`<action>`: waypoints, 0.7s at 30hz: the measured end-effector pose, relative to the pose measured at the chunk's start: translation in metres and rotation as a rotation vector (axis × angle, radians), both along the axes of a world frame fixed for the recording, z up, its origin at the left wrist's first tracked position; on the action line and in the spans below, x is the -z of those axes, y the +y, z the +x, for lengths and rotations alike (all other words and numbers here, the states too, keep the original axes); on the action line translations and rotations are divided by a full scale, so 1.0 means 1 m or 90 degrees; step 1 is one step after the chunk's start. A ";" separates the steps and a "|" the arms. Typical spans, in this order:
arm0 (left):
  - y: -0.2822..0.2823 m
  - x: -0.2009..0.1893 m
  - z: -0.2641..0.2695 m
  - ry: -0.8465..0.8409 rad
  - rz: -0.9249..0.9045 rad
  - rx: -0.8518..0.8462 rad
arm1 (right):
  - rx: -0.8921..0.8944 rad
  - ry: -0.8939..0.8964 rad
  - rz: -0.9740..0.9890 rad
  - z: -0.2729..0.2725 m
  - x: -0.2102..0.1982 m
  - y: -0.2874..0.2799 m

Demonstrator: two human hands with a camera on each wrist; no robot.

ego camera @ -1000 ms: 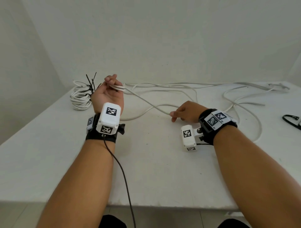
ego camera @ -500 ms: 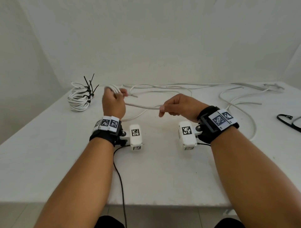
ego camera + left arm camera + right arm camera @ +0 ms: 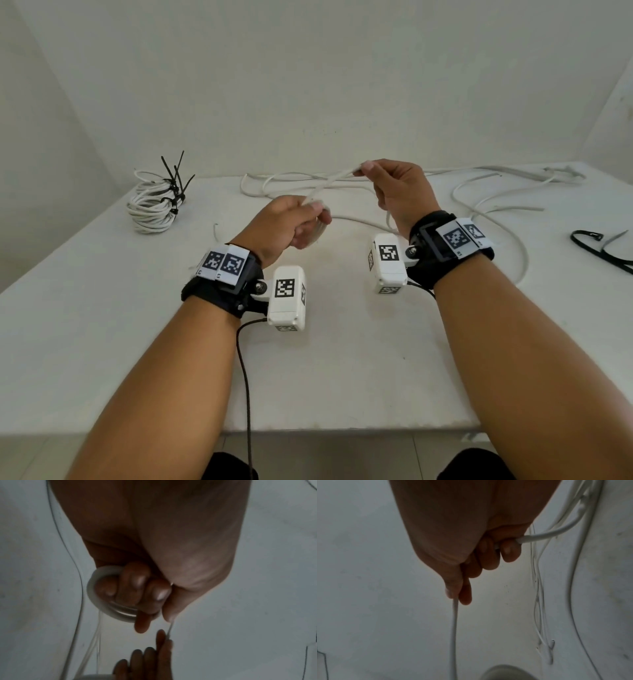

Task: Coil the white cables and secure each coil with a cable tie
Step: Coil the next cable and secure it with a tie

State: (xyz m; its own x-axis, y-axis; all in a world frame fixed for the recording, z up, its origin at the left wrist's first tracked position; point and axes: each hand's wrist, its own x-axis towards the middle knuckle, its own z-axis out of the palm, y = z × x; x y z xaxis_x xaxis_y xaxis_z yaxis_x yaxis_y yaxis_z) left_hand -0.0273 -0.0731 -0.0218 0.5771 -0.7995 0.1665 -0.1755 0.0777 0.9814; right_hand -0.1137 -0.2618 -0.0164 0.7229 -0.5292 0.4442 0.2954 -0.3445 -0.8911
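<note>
My left hand [image 3: 303, 222] is raised over the table's middle and grips a small coil of white cable [image 3: 96, 596] wound round its curled fingers. A taut stretch of the same white cable [image 3: 329, 185] runs up to my right hand [image 3: 387, 185], which pinches it between thumb and forefinger [image 3: 465, 595] higher and farther back. The cable passes through the right fist and trails off to the right [image 3: 556, 532]. More loose white cable [image 3: 489, 192] lies across the back of the table. A finished bundle of coils [image 3: 154, 205] with black cable ties [image 3: 174, 181] sits at the back left.
The white table [image 3: 342, 359] stands against a white wall. Loose black cable ties [image 3: 603, 246] lie at the right edge. A dark wire [image 3: 245, 377] hangs from my left wrist camera over the table's front edge.
My left hand came down and toward the middle with the coil. My right hand lifted off the table and swung up and back, drawing the cable taut between the two hands.
</note>
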 end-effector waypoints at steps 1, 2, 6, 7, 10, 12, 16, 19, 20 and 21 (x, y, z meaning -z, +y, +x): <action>0.002 -0.002 0.001 0.034 -0.044 -0.002 | 0.000 0.022 -0.013 0.001 0.001 0.000; 0.004 -0.003 0.003 0.077 -0.094 0.006 | -0.007 0.062 -0.037 0.002 0.003 0.001; 0.010 -0.011 0.008 0.268 -0.299 0.091 | -0.131 0.331 -0.182 0.005 0.011 0.019; 0.010 -0.013 0.007 0.307 -0.342 0.097 | -0.151 0.382 -0.220 0.005 0.012 0.024; 0.007 -0.011 0.011 0.389 -0.440 0.049 | -0.187 0.471 -0.285 0.006 0.012 0.034; 0.002 -0.007 0.017 0.405 -0.463 -0.035 | -0.218 0.521 -0.332 0.006 0.013 0.039; -0.004 0.005 0.022 0.138 -0.285 -0.259 | -0.266 0.528 -0.387 0.004 0.012 0.053; -0.001 0.011 0.018 -0.165 0.020 -0.271 | -0.238 0.433 -0.417 0.003 0.006 0.053; -0.001 0.012 0.016 -0.233 0.116 -0.253 | -0.216 0.386 -0.408 0.002 0.005 0.050; -0.001 0.012 0.015 -0.277 0.186 -0.232 | -0.191 0.340 -0.390 0.000 0.006 0.047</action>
State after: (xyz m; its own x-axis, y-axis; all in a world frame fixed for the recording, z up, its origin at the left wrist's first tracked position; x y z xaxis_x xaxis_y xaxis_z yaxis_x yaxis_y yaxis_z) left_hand -0.0128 -0.0744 -0.0341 0.7495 -0.6124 0.2515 -0.5273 -0.3225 0.7861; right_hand -0.1132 -0.2144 -0.0219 0.9869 -0.0605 0.1499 0.0460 -0.7838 -0.6193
